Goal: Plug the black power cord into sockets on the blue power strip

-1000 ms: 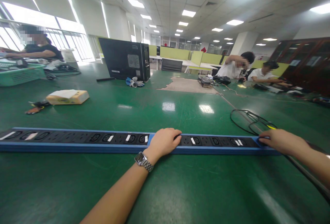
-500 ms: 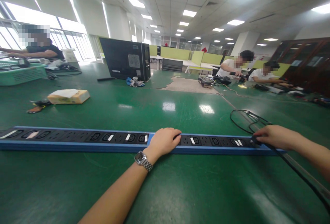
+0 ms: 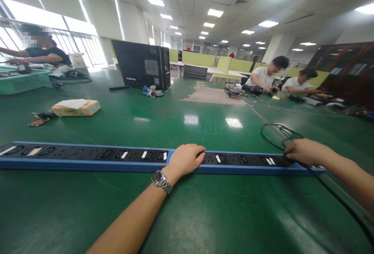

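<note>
A long blue power strip [image 3: 87,165] with a black face lies across the table. Its face carries a row of sockets, and several bear small white stickers. My left hand [image 3: 187,158], a metal-banded watch [image 3: 160,180] on its wrist, is closed over the middle of the strip with the fingers curled across the far edge. Near the right end, my right hand [image 3: 311,152] pinches a black plug [image 3: 288,160] at a socket. My fingers partly cover the plug, so how deep it sits cannot be told. A black cable [image 3: 333,190] trails from there toward the lower right.
Loops of black cable [image 3: 271,139] lie beyond my right hand. A tissue pack [image 3: 76,108] rests at left, near a green basket [image 3: 26,82]. A black computer case [image 3: 140,67] and gloves [image 3: 153,91] stand farther back. Other people sit at the far left and far right.
My right hand has shifted slightly up and left around the plug, and its fingers now cover more of it. My left hand stays on the power strip.
</note>
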`<state>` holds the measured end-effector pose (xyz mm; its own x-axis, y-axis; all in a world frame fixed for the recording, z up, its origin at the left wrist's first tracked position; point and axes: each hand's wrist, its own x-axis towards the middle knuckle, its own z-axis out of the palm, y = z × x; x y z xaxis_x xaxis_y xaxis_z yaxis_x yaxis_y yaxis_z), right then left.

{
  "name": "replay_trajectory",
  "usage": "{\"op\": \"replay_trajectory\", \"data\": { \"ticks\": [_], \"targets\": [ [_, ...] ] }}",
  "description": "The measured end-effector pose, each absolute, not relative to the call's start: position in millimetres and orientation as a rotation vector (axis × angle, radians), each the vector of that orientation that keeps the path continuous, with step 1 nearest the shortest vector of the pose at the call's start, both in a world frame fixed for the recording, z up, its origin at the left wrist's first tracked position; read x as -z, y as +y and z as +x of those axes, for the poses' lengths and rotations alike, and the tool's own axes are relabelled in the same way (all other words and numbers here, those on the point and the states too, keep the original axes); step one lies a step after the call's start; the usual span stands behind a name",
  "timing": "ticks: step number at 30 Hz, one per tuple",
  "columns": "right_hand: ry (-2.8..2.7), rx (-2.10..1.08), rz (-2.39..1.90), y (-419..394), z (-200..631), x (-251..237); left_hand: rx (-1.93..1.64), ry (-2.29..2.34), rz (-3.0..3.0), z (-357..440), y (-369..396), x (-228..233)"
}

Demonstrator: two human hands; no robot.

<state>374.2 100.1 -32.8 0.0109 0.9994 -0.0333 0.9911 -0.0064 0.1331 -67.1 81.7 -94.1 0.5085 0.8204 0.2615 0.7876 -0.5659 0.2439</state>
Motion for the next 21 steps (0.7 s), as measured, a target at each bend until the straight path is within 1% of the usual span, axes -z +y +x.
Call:
{"op": "replay_trajectory", "data": {
  "ticks": [3, 12, 16, 21],
  "targets": [
    [2.040, 0.031, 2.040, 99, 367, 29, -0.533, 1.410, 2.650, -67, 82, 94],
    [2.034, 0.053, 1.936, 102, 353, 20, -0.543, 1.410, 2.662, -66, 83, 94],
    [2.057, 0.009, 1.980, 99, 354, 23, -0.551, 1.404, 2.669, -67, 83, 95],
    [2.136, -0.121, 2.085, 90, 360, 31, -0.556, 1.403, 2.680, -67, 83, 96]
  ]
}}
